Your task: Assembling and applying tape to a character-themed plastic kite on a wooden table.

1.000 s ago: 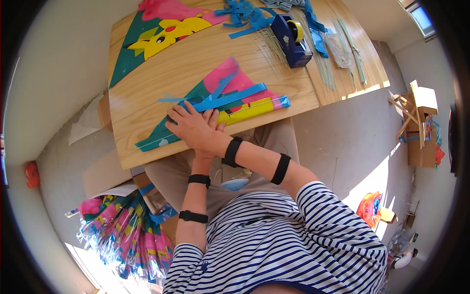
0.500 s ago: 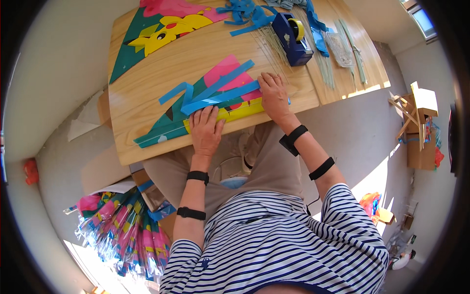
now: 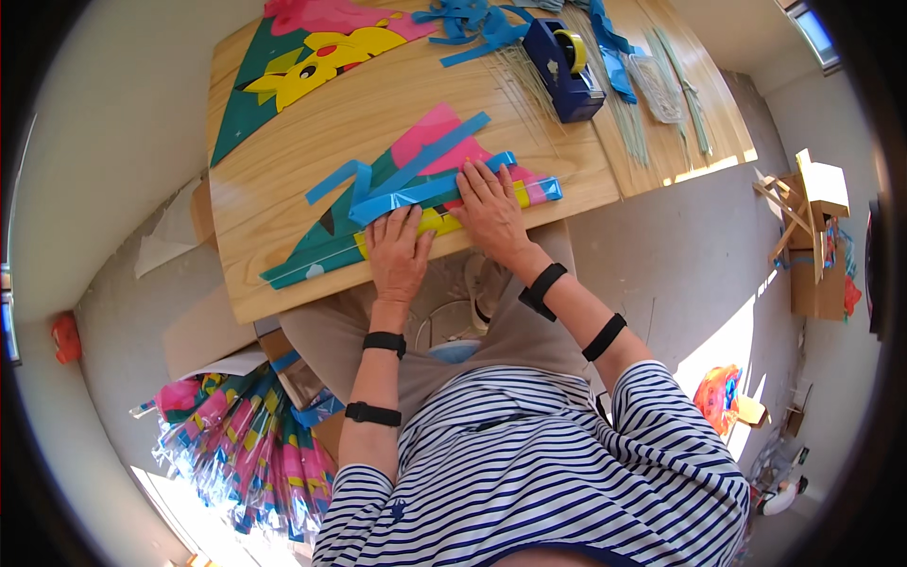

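Note:
A partly folded kite [image 3: 326,241] of green, pink and yellow sheet lies near the table's front edge. Across it runs a long blue ribbon [image 3: 430,151], bent back on itself at the left. My left hand [image 3: 396,250] lies flat on the kite's near folded edge, just below the ribbon's bend. To its right, my right hand [image 3: 491,210] presses flat on the same folded edge, its fingertips near the ribbon. Both hands have their fingers stretched out, and the sheet under them is hidden.
A blue tape dispenser [image 3: 565,76] with yellow tape stands at the back right, beside thin sticks [image 3: 529,90]. Behind lie blue ribbons [image 3: 472,24] and another printed kite sheet [image 3: 312,71]. Wrapped kites [image 3: 246,444] are heaped at the lower left, below the wooden table [image 3: 255,198].
My right hand has slid left along the folded edge, closer to my left hand, uncovering the kite's right end. My left hand stays in place.

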The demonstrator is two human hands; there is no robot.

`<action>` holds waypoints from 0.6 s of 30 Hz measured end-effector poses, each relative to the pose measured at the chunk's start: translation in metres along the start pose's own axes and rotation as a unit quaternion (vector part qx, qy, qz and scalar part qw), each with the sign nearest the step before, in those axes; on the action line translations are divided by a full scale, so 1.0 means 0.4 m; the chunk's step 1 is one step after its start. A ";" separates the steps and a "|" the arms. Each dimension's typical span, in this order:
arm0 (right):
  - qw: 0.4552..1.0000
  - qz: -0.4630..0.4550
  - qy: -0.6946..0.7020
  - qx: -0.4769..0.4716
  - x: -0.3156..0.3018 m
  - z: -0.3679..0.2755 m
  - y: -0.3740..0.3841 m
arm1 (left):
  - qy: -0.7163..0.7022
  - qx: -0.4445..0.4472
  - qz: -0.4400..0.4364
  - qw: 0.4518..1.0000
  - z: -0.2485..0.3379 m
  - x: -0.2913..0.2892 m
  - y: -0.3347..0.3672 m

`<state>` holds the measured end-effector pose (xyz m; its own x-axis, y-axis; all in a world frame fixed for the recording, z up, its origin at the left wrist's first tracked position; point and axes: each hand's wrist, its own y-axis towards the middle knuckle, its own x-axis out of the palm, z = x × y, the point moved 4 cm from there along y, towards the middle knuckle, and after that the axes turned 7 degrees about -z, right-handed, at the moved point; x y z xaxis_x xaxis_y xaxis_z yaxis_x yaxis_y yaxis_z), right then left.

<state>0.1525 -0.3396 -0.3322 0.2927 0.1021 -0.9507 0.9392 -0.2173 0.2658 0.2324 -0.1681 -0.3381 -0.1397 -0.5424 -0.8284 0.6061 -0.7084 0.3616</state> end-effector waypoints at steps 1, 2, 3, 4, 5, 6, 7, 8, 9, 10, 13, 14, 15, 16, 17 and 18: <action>1.000 -0.002 0.002 -0.004 -0.003 -0.006 0.001 | 0.003 0.001 0.002 1.000 0.000 0.000 0.000; 1.000 -0.005 0.004 -0.007 -0.006 -0.011 -0.001 | 0.005 0.002 0.004 1.000 0.001 -0.001 0.000; 1.000 -0.008 0.005 -0.010 -0.007 -0.015 -0.003 | 0.006 0.001 0.002 1.000 0.001 -0.001 0.000; 1.000 -0.009 0.006 -0.012 -0.005 -0.021 -0.004 | 0.006 -0.001 0.001 1.000 0.001 -0.001 0.000; 1.000 -0.010 0.007 -0.013 -0.003 -0.028 -0.004 | 0.006 -0.001 -0.001 1.000 0.002 -0.001 0.000; 1.000 -0.011 0.008 -0.013 0.000 -0.035 -0.004 | 0.006 -0.002 -0.002 1.000 0.003 -0.001 0.000; 1.000 -0.010 0.011 -0.012 0.003 -0.040 -0.003 | 0.006 -0.003 -0.003 1.000 0.004 -0.001 0.001; 1.000 -0.010 0.014 -0.011 0.007 -0.047 -0.001 | 0.008 -0.004 -0.004 1.000 0.003 -0.001 0.001; 1.000 -0.010 0.018 -0.010 0.009 -0.051 -0.001 | 0.008 -0.002 -0.001 1.000 0.004 -0.001 0.001; 1.000 -0.011 0.018 -0.006 0.011 -0.052 -0.003 | 0.008 0.000 0.001 1.000 0.005 -0.001 0.002; 1.000 -0.016 0.014 0.006 -0.002 -0.053 0.001 | 0.006 0.006 0.006 1.000 0.000 0.000 0.001; 1.000 -0.019 0.014 0.010 -0.008 -0.045 0.001 | 0.004 0.008 0.006 1.000 0.000 0.000 0.001; 1.000 -0.022 0.013 0.015 -0.010 -0.038 0.000 | 0.007 0.006 0.006 1.000 0.000 0.001 0.000; 0.999 -0.022 0.015 0.017 -0.009 -0.031 -0.001 | 0.009 0.003 0.006 1.000 0.000 0.001 -0.001; 0.999 -0.023 0.016 0.021 -0.008 -0.024 -0.002 | 0.011 0.002 0.005 1.000 0.001 0.002 -0.001; 0.999 -0.024 0.018 0.024 -0.007 -0.020 -0.004 | 0.011 0.002 0.005 1.000 0.002 0.002 -0.001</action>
<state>0.1516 -0.3317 -0.3286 0.2545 0.1474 -0.9558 0.9428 -0.2578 0.2113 0.2314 -0.1687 -0.3384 -0.1170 -0.5399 -0.8336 0.6044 -0.7047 0.3715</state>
